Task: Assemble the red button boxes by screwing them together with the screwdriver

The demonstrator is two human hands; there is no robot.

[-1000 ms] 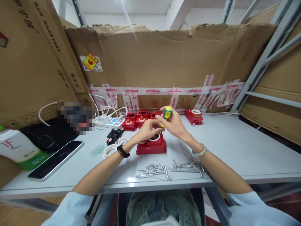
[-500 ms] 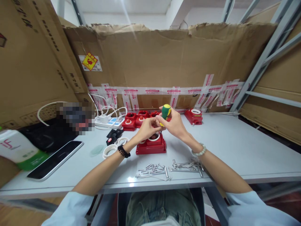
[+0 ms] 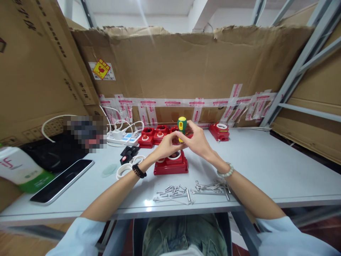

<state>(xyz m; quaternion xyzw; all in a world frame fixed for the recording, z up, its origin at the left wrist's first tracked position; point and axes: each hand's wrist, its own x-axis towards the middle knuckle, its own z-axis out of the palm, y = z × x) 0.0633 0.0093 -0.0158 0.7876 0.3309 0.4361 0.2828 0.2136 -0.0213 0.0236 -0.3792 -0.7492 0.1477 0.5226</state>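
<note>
A screwdriver (image 3: pixel 182 125) with a green and yellow handle stands nearly upright above a red housing (image 3: pixel 171 167). My right hand (image 3: pixel 195 138) is closed round the handle. The fingers of my left hand (image 3: pixel 169 145) pinch round the screwdriver's lower end; its shaft and tip are hidden behind them. The red housing lies flat on the table under both hands, with a white ring (image 3: pixel 174 155) on top, partly covered by my fingers. Nearer to me lie several loose screws (image 3: pixel 174 191) and, to their right, metal rods with cord (image 3: pixel 213 186).
White rings (image 3: pixel 124 171) and black parts (image 3: pixel 129 154) lie left of the housing. Several red units (image 3: pixel 146 138) line the back beside a white power strip (image 3: pixel 125 139). Another red unit (image 3: pixel 220 132) stands back right. A phone (image 3: pixel 62 181) and a bottle (image 3: pixel 23 170) are at far left.
The screwdriver has swung from a rightward lean to nearly upright, and its handle has turned, now showing a yellow patch toward me. Both hands stay over the red housing.
</note>
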